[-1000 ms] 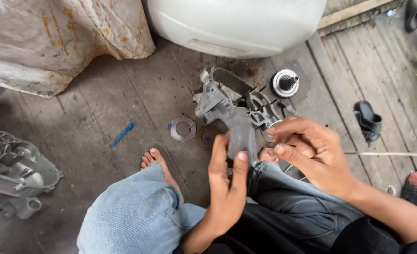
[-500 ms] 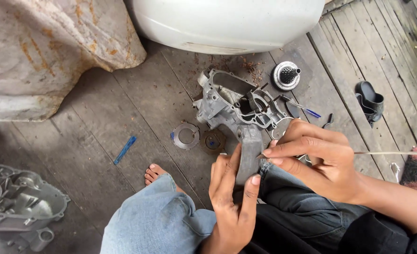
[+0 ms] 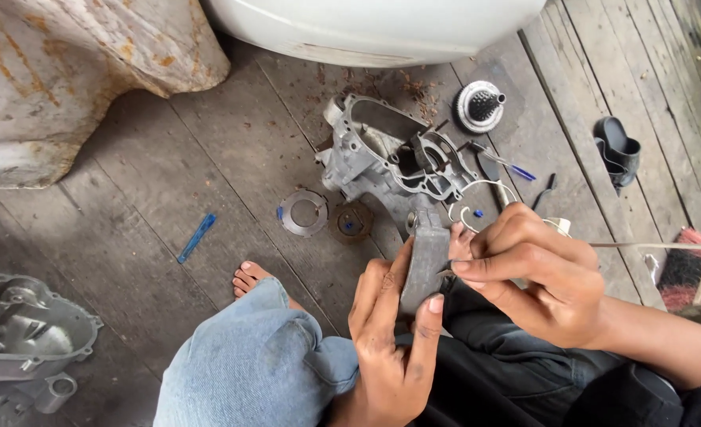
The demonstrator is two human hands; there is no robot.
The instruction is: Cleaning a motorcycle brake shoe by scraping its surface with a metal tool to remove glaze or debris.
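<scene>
A grey cast-metal engine casing (image 3: 390,162) lies on the wooden plank floor, its narrow end reaching toward my lap. My left hand (image 3: 390,336) grips that narrow end from the left and below, thumb against its side. My right hand (image 3: 536,273) is pinched on a small thin tool at the casing's near right edge; the tip is hidden between finger and metal. A thin white wire loops beside my right fingers.
A round metal ring (image 3: 303,212) and a dark disc (image 3: 353,221) lie left of the casing. A finned round part (image 3: 479,105) and a blue-handled tool (image 3: 502,162) lie to the right. A second engine cover (image 3: 18,340) sits at lower left, a white tank (image 3: 374,28) above, a sandal (image 3: 617,150) at right.
The view has shifted, so the casing sits more central. My left hand has closed further round the casing's narrow end, and my right hand stays pinched at its edge.
</scene>
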